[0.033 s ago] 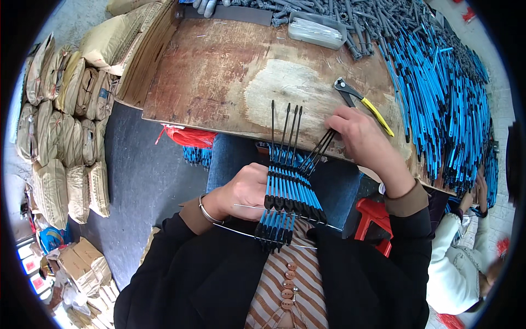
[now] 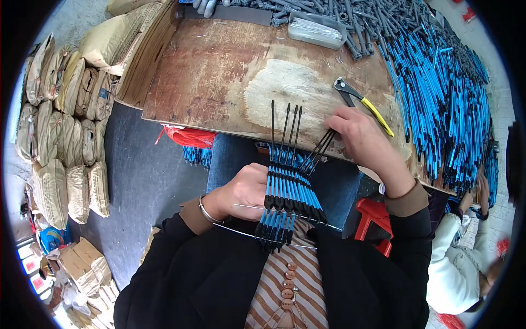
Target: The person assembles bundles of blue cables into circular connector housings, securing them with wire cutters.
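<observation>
My left hand (image 2: 245, 192) is closed round the side of a row of blue rods with black ends (image 2: 290, 189), held above my lap. Thin metal wires (image 2: 230, 229) cross the row near its lower end, running through or along the black ends. Several thin black tips (image 2: 287, 126) stand up from the row toward the table. At the table's front edge my right hand (image 2: 359, 134) pinches a few slanting black tips (image 2: 323, 147) at the row's right side. Its fingertips are partly hidden. Pincers with yellow handles (image 2: 378, 117) lie just beyond this hand.
A wooden table (image 2: 203, 82) carries a heap of blue rods (image 2: 438, 104) at right, dark grey plastic parts (image 2: 307, 8) at the back, and a clear box of thin pins (image 2: 316, 30). Stacked sacks (image 2: 66, 137) stand left. A co-worker's white sleeve (image 2: 446, 241) shows at right, near a red stool (image 2: 373, 222).
</observation>
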### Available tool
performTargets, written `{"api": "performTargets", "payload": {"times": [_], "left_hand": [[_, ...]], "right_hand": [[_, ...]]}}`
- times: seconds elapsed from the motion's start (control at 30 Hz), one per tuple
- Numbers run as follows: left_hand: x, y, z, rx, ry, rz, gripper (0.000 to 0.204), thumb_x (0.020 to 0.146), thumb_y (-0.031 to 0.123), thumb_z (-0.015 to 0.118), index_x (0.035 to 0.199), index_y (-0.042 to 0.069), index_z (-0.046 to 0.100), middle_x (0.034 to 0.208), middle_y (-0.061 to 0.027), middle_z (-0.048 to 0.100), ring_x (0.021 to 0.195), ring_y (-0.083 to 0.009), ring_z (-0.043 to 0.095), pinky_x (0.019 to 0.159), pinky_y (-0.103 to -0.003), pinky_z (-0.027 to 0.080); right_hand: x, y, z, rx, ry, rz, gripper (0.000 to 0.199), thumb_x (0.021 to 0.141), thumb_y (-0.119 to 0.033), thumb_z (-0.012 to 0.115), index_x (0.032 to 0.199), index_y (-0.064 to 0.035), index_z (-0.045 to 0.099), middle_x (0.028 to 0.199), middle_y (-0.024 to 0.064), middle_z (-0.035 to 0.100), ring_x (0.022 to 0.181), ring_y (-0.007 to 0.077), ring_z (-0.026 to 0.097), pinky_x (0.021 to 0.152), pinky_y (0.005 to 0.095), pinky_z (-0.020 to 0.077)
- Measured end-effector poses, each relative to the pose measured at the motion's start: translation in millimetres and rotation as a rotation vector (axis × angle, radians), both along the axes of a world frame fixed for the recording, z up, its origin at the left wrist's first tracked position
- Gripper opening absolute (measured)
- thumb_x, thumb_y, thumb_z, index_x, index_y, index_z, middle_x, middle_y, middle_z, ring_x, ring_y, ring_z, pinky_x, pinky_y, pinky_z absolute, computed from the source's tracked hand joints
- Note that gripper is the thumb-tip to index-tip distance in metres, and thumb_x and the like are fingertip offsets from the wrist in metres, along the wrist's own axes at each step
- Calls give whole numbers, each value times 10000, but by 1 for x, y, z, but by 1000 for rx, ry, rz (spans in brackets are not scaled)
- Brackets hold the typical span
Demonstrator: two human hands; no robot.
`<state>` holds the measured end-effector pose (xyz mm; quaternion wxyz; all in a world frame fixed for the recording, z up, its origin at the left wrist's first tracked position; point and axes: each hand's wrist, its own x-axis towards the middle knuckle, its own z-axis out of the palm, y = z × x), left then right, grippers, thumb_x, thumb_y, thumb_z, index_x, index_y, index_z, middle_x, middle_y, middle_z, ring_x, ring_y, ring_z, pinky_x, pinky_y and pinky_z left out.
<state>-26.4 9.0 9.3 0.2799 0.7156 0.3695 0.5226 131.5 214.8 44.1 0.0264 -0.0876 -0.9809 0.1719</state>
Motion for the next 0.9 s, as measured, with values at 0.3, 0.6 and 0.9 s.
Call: {"api": "performTargets", "payload": {"times": [0.3, 0.6, 0.9], "left_hand": [[-1, 1, -2, -12, 4, -4, 211, 743, 105, 636, 936, 30, 675, 907, -91, 683, 809, -236, 669, 699, -317, 539], [-2, 1, -2, 22, 37, 14, 208, 741, 108, 634, 932, 38, 677, 906, -82, 685, 802, -229, 670, 691, -314, 538], [-3, 2, -2, 38, 69, -5, 206, 722, 99, 657, 917, 38, 679, 897, -78, 687, 795, -225, 673, 696, -312, 539]], "right_hand": [[-4, 2, -1, 18, 40, 29, 244, 669, 81, 512, 881, -25, 569, 896, 127, 554, 889, 328, 545, 775, 391, 448], [-5, 2, -3, 17, 56, 26, 243, 663, 70, 516, 879, -29, 571, 891, 123, 549, 883, 324, 536, 774, 390, 444], [-8, 0, 0, 53, 42, 54, 280, 674, 52, 523, 930, -55, 562, 909, 109, 539, 894, 302, 529, 756, 373, 451]]}}
